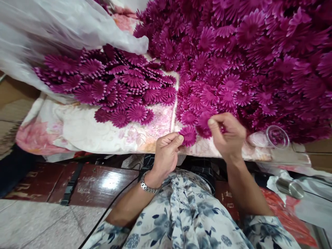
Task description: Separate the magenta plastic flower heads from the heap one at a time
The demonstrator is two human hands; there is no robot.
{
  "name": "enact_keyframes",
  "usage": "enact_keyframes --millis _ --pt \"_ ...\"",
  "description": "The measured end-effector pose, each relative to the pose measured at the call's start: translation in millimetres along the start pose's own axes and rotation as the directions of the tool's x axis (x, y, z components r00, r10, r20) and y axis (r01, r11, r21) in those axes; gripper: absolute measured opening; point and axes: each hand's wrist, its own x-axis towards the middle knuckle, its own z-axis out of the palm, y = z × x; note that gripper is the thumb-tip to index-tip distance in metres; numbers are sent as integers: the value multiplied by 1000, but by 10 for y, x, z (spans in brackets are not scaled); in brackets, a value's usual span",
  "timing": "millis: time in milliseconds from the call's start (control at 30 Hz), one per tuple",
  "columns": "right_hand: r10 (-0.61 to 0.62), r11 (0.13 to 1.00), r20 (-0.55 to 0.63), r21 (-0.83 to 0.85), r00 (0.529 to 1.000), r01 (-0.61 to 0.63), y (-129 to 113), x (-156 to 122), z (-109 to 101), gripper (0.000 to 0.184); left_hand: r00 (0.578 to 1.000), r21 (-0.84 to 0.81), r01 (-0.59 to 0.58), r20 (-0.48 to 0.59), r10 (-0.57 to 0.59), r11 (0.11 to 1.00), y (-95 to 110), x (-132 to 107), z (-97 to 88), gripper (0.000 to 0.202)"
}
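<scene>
My left hand (168, 150) pinches a magenta artificial flower (188, 136) by its edge, between thumb and forefinger. The flower is flat and round, with its face turned up, just above the cloth's front edge. To the right, my right hand (228, 133) is closed in a pinch, thumb against forefinger. At those fingertips shows a blurred magenta flower piece (204, 120), which seems to be held there. Behind both hands spreads a large heap of similar flowers (228, 83). Another pile of flowers (124, 83) lies on the left.
A floral cloth (77, 128) covers the work surface. White plastic sheeting (77, 27) hangs over the left pile. A clear plastic cup (276, 137) lies tipped at the right. Lower down, a metal cylinder (290, 188) rests near a red plastic bag (293, 218).
</scene>
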Motion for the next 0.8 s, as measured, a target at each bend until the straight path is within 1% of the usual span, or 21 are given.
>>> enact_keyframes --millis 67,100,167,200,267,300,333,400,467,500,567,700,800 --pt "-30 978 -106 -206 994 8 185 145 -68 11 1000 -14 23 2 -23 1000 3 -3 -4 22" --pt "-43 951 -120 -311 992 3 271 217 -101 12 999 -22 33 4 -33 999 4 -5 -3 22" --pt "-26 896 -72 -443 997 -8 378 316 -152 17 999 -42 43 2 -43 998 9 -6 2 21" --pt "-18 885 -47 -466 999 -6 383 331 -164 21 999 -51 47 -3 -47 998 13 -4 7 20" --pt "-35 906 -16 -423 999 25 300 285 -152 23 998 -64 55 -8 -56 996 20 2 17 20" --pt "-65 932 12 -355 998 65 224 231 -126 20 998 -66 57 -9 -58 996 22 5 22 21" --pt "-101 958 61 -263 993 114 139 164 -89 16 998 -65 57 -6 -57 996 21 8 27 21" --pt "-167 981 195 -63 966 182 -13 24 9 9 998 -57 61 9 -61 996 12 9 34 23" --pt "-197 980 294 73 935 184 -97 -84 107 10 997 -39 76 25 -75 996 -6 3 33 27" --pt "-196 980 312 100 930 173 -112 -118 144 11 996 -23 84 31 -83 996 -15 -2 30 29" --pt "-197 979 311 110 930 171 -112 -151 185 12 996 5 80 32 -80 997 -32 -13 21 32" --pt "-183 983 304 81 935 166 -126 -149 173 12 999 -11 30 44 -30 999 -37 -28 8 31" --pt "-171 985 268 74 948 157 -173 -157 163 12 999 -33 7 45 -6 999 -23 -32 16 31"
